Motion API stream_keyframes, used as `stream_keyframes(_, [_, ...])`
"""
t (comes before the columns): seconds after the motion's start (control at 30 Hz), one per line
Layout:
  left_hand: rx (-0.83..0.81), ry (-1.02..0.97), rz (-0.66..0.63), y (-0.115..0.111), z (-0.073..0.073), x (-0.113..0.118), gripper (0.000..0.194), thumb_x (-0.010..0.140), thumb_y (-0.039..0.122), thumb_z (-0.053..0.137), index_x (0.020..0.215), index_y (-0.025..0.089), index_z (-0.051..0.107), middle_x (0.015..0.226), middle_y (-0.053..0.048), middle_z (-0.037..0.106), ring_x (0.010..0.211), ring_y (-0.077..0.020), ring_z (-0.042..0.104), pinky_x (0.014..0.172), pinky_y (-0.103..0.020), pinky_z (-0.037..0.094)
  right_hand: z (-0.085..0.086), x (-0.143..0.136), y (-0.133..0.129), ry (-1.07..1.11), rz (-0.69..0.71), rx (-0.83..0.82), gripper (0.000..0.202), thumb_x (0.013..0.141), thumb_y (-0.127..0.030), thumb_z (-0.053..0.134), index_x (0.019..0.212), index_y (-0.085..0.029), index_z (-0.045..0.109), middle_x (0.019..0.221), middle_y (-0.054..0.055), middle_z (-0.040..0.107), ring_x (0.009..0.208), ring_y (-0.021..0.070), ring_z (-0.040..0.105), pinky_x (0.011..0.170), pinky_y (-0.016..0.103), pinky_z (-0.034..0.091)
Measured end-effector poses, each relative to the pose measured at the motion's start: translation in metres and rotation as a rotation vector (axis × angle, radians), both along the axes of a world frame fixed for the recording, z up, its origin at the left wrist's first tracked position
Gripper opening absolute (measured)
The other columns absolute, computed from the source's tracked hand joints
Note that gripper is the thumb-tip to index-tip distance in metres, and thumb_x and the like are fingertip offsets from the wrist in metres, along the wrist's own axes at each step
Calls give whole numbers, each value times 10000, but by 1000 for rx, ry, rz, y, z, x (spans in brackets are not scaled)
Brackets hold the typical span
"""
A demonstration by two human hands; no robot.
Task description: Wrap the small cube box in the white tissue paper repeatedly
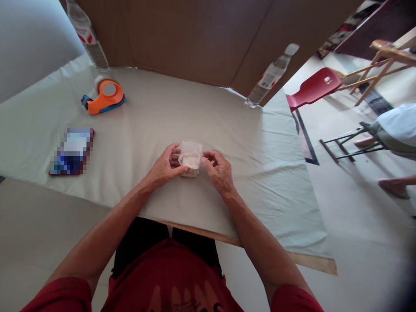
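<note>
A small pale block (191,164) sits on the cloth near the table's front edge, with thin, translucent white wrapping (191,147) rising loosely behind and above it. What the block is made of I cannot make out. My left hand (168,165) curls around its left side, the thumb lying against the front and the fingers behind. On the other side, my right hand (217,169) has its thumb and forefinger closed together at the right edge of the wrapping.
An orange tape dispenser (103,98) and a pixelated phone (73,151) lie to the left. Clear bottles stand at the back left (89,39) and back right (270,78) against a brown cardboard panel (188,39). Beyond the table's right side are a red chair (315,88) and a seated person (398,130).
</note>
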State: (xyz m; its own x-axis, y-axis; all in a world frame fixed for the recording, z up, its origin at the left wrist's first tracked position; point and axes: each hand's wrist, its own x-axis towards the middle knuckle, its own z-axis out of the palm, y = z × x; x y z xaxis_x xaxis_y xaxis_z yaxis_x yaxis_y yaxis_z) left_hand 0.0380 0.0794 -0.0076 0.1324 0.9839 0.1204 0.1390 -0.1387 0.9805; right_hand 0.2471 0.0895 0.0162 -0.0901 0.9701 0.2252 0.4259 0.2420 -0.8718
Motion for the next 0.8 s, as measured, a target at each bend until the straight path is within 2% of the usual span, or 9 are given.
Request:
stream_keyframes(0.13, [116,241,124,-4,3,0,610,712,403,806,1230,173,582,1166,-119,652,959,-194,653,819,-338,560,-1,-5,-3,-17,98,-58,327,877,-431,565,1044,-188,707,1021,82,737,852,182,640,700,288,478])
stream_keyframes(0.23, [198,376,109,-6,10,-1,442,745,393,775,1114,179,658,1068,-79,673,893,-176,634,807,-320,542,-3,-6,-3,-8,108,-95,347,915,-429,527,1063,-184,722,1044,87,745,918,202,655,792,312,497])
stream_keyframes(0.37, [182,362,-12,-7,17,-2,396,777,360,745,1120,173,684,992,-61,709,818,-160,633,752,-285,528,-6,-5,-2,-20,133,-103,368,945,-428,492,1085,-197,741,1082,86,748,975,224,663,868,339,497])
stream_keyframes(0.5, [150,335,-93,-5,21,-3,382,769,356,759,1104,181,702,951,-50,727,752,-142,619,698,-264,515,-4,-3,1,-92,234,-65,377,975,-401,440,1051,-226,765,1066,70,760,1000,232,658,924,358,483])
stream_keyframes(0.6, [170,286,-147,-5,20,-4,364,775,366,763,1086,186,701,1122,-95,722,772,-137,624,656,-250,506,1,1,7,-186,356,-29,365,978,-357,429,1026,-234,769,1035,62,764,972,229,644,937,369,462])
stream_keyframes(0.7, [176,245,-183,-6,18,-5,355,781,359,768,1083,186,696,1363,-147,636,820,-140,647,650,-251,508,7,3,12,-286,430,6,368,980,-315,410,986,-212,763,1035,82,754,944,230,622,923,379,442])
stream_keyframes(0.8, [149,239,-191,-5,16,-5,387,778,356,779,1115,185,695,1218,-127,713,848,-159,666,725,-279,530,11,1,14,-387,440,13,384,988,-295,383,951,-185,748,1001,103,742,909,235,608,887,385,430])
